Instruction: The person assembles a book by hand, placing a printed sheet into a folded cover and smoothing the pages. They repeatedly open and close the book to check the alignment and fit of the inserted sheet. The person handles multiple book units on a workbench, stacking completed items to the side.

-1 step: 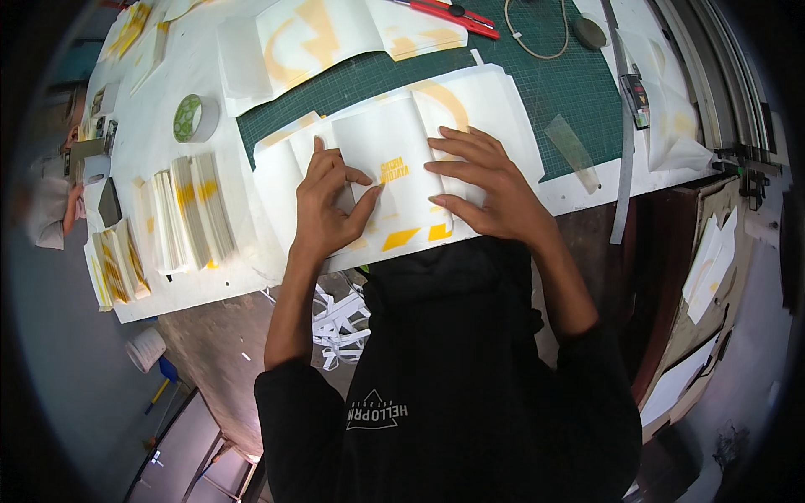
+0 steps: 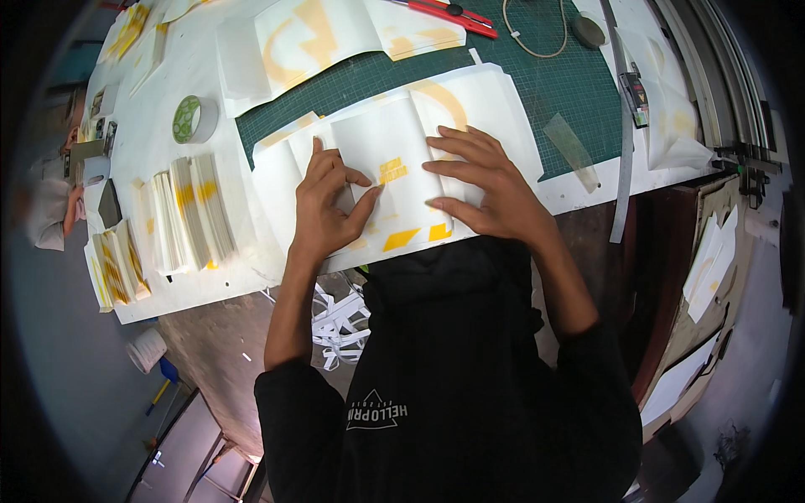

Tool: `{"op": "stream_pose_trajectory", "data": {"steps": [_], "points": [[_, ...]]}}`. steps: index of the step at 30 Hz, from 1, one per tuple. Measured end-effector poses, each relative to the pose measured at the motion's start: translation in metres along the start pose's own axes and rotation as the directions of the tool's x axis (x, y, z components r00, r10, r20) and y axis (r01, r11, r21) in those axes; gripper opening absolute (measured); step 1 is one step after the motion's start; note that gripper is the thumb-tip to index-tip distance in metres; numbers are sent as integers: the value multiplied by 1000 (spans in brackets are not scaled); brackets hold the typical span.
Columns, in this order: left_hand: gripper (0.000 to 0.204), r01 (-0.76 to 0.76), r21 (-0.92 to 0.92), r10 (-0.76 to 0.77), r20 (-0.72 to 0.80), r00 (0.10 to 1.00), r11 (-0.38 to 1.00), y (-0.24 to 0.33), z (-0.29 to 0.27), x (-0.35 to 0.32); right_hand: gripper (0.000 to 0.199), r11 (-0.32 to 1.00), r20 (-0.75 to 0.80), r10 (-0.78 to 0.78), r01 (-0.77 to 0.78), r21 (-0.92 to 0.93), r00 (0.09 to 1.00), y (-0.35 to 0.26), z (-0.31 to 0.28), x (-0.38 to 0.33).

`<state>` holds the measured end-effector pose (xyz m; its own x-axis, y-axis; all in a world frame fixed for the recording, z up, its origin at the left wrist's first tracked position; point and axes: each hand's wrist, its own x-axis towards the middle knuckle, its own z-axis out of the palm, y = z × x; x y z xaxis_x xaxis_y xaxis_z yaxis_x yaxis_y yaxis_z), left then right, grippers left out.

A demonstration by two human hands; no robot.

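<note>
A white paper sheet [image 2: 359, 132] with yellow print lies before me, folded into panels, on top of other large sheets. My left hand [image 2: 329, 199] is at its left side, thumb and one bent finger pinched closely together at the paper while another finger points away. What lies between those two tips is mostly hidden. Across from it, my right hand [image 2: 490, 180] rests on the right-hand panel, its fingers spread and their tips along the fold. Between the hands shows a small block of yellow print.
Green cutting mat [image 2: 579, 142] lies under the sheets. A red-handled cutter [image 2: 457, 15], a tape roll [image 2: 197, 119], a long metal ruler [image 2: 622, 168] and folded paper stacks [image 2: 189, 214] surround the work. Paper strips [image 2: 340, 323] lie below the table edge. Another person [image 2: 50, 205] is far left.
</note>
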<state>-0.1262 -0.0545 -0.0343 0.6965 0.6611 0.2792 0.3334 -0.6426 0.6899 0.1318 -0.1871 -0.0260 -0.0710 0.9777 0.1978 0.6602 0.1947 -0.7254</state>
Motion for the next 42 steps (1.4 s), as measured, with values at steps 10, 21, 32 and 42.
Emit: {"op": "stream_pose_trajectory", "data": {"steps": [10, 21, 32, 42], "points": [[32, 53, 13, -55, 193, 980, 998, 12, -15, 10, 58, 1000, 47, 12, -12, -2, 999, 8, 0, -1], [32, 62, 9, -63, 210, 976, 998, 10, -16, 11, 63, 999, 78, 39, -38, -19, 996, 6, -1, 0], [33, 49, 0, -48, 187, 981, 999, 11, -16, 11, 67, 999, 125, 43, -43, -8, 991, 8, -5, 2], [33, 55, 21, -58, 190, 980, 998, 10, -13, 10, 68, 999, 150, 41, -39, -18, 988, 10, -6, 2]]}}
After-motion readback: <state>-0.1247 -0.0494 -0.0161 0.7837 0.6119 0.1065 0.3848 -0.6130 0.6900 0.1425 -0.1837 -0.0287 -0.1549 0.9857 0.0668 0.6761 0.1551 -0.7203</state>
